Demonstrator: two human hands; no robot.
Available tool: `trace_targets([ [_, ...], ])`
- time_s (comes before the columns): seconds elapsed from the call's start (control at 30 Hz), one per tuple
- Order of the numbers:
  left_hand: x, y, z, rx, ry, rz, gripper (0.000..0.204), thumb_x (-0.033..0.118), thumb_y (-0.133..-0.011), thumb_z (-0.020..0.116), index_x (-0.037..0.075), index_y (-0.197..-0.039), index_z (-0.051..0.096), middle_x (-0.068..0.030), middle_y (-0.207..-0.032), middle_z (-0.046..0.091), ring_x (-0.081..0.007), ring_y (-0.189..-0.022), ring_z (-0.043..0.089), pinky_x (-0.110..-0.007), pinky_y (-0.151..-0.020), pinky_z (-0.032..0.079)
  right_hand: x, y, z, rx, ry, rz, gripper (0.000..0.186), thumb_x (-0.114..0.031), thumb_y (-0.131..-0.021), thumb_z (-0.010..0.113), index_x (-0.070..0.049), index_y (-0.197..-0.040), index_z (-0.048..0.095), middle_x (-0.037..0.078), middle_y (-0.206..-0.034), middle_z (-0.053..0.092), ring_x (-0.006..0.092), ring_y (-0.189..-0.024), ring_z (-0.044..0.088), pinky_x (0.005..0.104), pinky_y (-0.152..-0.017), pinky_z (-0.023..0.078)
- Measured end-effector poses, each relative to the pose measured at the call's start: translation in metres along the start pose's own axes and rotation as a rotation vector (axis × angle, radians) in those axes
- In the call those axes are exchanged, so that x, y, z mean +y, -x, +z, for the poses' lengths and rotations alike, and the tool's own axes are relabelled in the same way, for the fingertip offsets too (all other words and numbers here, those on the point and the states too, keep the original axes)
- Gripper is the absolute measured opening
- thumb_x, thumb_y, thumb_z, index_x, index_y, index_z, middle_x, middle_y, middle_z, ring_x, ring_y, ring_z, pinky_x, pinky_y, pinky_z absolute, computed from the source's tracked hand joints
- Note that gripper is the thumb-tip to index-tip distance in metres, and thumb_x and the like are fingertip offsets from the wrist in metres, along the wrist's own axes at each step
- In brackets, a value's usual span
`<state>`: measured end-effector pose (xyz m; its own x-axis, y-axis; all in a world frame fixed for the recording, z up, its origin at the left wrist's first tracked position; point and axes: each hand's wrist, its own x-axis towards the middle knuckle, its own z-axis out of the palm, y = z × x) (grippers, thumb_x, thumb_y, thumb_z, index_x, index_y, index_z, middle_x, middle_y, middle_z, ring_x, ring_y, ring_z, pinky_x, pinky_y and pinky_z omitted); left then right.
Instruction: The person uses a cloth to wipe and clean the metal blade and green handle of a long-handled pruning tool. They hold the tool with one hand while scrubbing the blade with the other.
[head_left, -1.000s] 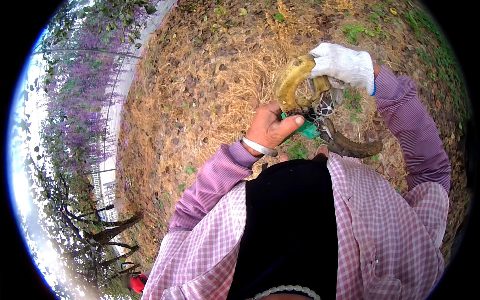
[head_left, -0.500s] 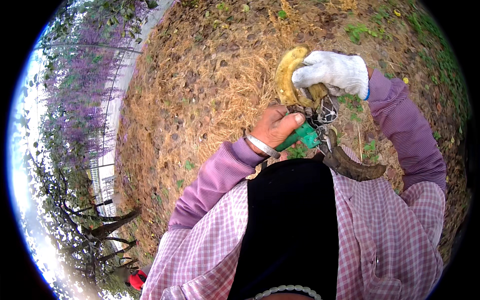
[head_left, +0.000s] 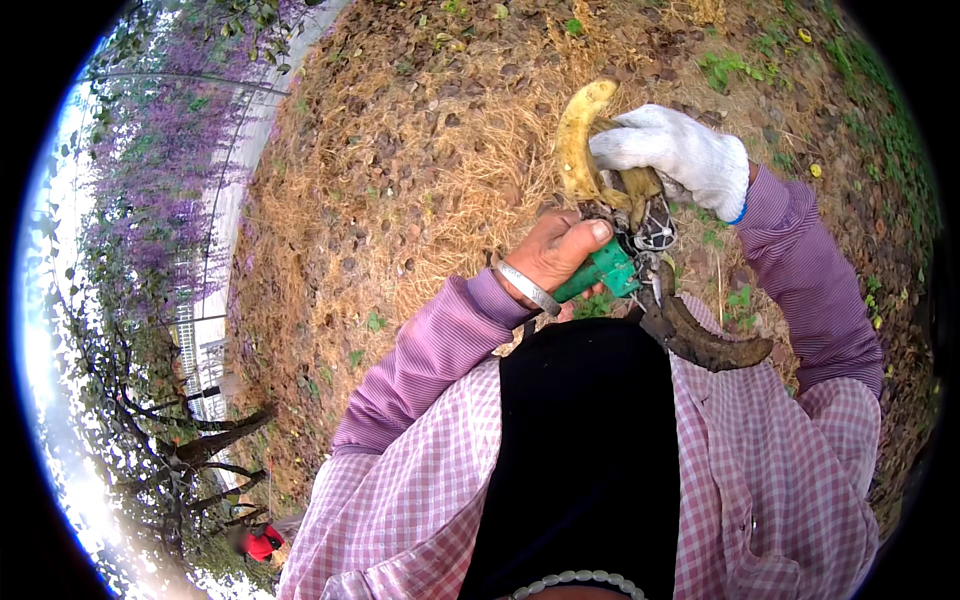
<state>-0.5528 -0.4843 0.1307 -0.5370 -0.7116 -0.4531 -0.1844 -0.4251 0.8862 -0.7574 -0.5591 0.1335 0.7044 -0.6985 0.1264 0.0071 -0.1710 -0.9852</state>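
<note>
My left hand [head_left: 556,250] is bare, its fingers closed around a green handle [head_left: 612,268] with the thumb along the top. Grey metal or wire-like parts [head_left: 655,232] join this handle in a cluster too tangled to make out. From the cluster a yellow curved piece [head_left: 577,140] rises, banana-like in shape and stained. My right hand [head_left: 675,152], in a white knitted glove, curls over at its right edge; part of its grip is hidden. Below the glove shows a yellow-brown part [head_left: 642,188]. A dark brown curved piece [head_left: 712,340] extends toward my right side, close to my shirt.
Dry straw and fallen leaves [head_left: 430,180] cover the ground. Green weeds [head_left: 728,68] grow beyond my right hand. At the left are a pale path [head_left: 215,235], purple flowering plants [head_left: 170,170] and a dark tree trunk [head_left: 215,447]. A person in red [head_left: 263,543] is at lower left.
My gloved right hand has shifted slightly right, and more of the yellow curved piece shows, standing more upright. My left hand keeps its hold on the green handle.
</note>
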Motion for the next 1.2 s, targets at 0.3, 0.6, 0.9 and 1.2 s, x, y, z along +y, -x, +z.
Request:
trace_targets([
  [0.3,0.000,-0.003,0.019,0.017,-0.024,-0.093,0.064,0.061,-0.081,0.046,-0.002,-0.078,0.062,-0.0096,-0.063,0.061,-0.0161,-0.051,0.057,-0.026,-0.046,0.046,-0.024,0.005,-0.008,0.072,0.336,0.142,0.032,-0.029,-0.084,0.054,0.002,-0.090,0.061,0.006,-0.066,0.056,0.0127,-0.062,0.052,0.0293,-0.059,0.041],
  [0.6,0.000,0.001,0.004,-0.008,-0.071,-0.040,0.063,0.060,-0.083,0.045,-0.001,-0.079,0.062,-0.0088,-0.064,0.061,-0.0146,-0.054,0.057,-0.026,-0.047,0.045,-0.037,0.009,0.011,0.336,0.443,0.050,0.033,-0.034,-0.083,0.058,-0.001,-0.083,0.063,0.011,-0.061,0.055,0.0191,-0.056,0.055,0.0330,-0.053,0.040],
  [0.9,-0.005,-0.004,-0.007,0.005,-0.060,0.006,0.063,0.059,-0.083,0.047,-0.002,-0.087,0.062,-0.0085,-0.064,0.062,-0.0138,-0.051,0.057,-0.024,-0.046,0.046,-0.041,0.032,0.034,0.847,0.413,-0.001,0.022,-0.023,-0.084,0.063,-0.006,-0.098,0.067,0.006,-0.067,0.063,0.0158,-0.060,0.061,0.0275,-0.054,0.046],
  [1.2,-0.003,-0.009,-0.008,0.101,-0.074,0.093,0.056,0.054,-0.085,0.049,-0.001,-0.086,0.061,-0.0047,-0.062,0.059,-0.0100,-0.049,0.054,-0.021,-0.044,0.043,-0.029,0.039,0.053,1.092,-0.062,0.097,0.027,-0.021,-0.089,0.057,0.003,-0.101,0.062,0.005,-0.082,0.063,0.0097,-0.071,0.057,0.0244,-0.065,0.045],
])
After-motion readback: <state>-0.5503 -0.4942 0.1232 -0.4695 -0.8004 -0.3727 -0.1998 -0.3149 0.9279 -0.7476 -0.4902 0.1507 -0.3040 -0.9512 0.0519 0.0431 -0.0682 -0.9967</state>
